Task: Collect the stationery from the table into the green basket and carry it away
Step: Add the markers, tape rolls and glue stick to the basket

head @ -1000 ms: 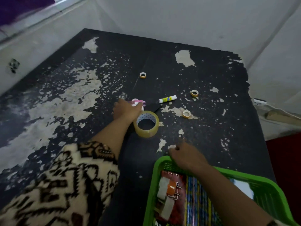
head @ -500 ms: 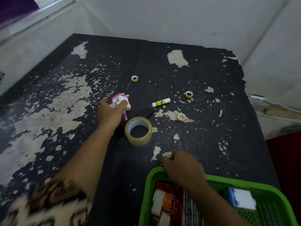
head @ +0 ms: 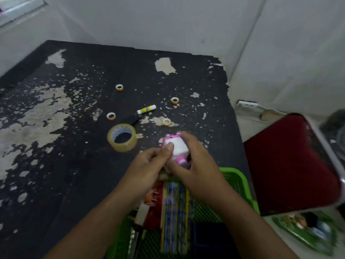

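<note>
Over mesh basket [head: 237, 176], left hand [head: 147, 167], right hand [head: 199, 172] gripping blocky pink gadget [head: 177, 148]

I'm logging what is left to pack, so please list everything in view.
table: one, black with pale peeling patches, under everything
small tape rolls: four, yellowish, scattered mid-table
large tape roll: one, clear, on the table left of the hands
glue stick: one, white and yellow, lying mid-table
green basket: one, green, at the near edge below the hands
striped pack: one, blue and yellow, in the basket
pink-and-white gadget: one, held by both hands
dark red surface: one, right of the table
left hand: grips the gadget
right hand: grips the gadget
</note>
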Demonstrator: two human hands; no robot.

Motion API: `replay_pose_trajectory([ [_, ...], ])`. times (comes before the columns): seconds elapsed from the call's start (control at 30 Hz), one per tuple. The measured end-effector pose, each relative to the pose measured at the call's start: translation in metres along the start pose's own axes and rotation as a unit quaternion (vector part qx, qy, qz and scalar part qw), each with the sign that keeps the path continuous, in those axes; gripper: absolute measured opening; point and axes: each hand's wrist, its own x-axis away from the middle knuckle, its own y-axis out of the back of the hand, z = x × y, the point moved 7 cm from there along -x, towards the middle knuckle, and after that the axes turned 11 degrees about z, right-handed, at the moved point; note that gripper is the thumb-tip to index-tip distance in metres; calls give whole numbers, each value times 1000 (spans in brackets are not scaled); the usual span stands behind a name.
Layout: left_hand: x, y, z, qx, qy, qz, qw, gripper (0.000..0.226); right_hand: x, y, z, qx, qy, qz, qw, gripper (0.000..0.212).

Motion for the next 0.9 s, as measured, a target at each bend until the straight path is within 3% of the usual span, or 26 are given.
replay_pose_trajectory([
  [0.17, 1, -54, 15, -195, -15, 25, 980, 34, 57, 62, -41, -24, -71, -52, 996, 66],
  [0.2, -4, -58, 20, -290, -29, 28, 956, 29, 67, 71, -48, -13, -83, -50, 995, 65],
  [0.27, -14, -70, 34, -487, -50, 41, 871, 28, 84, 83, -61, 46, -97, -38, 994, 58],
  [0.33, -27, -76, 53, -595, -41, 48, 801, 32, 93, 86, -71, 82, -108, -26, 990, 52],
  [0.37, -32, -77, 59, -618, -32, 46, 784, 32, 95, 84, -76, 79, -112, -19, 990, 51],
  [0.5, -46, -87, 71, -625, -28, 20, 780, 34, 102, 78, -89, 53, -123, -12, 991, 50],
  [0.63, -54, -98, 68, -665, -77, -16, 743, 42, 103, 61, -99, 75, -127, -6, 989, 50],
  [0.73, -54, -105, 71, -672, -93, -27, 734, 45, 105, 59, -101, 100, -119, -38, 987, 49],
  [0.8, -52, -106, 73, -657, -100, -33, 746, 42, 107, 59, -102, 109, -125, -56, 985, 46],
  [0.9, -48, -100, 76, -589, -73, -54, 803, 45, 110, 59, -105, 105, -137, -72, 982, 45],
])
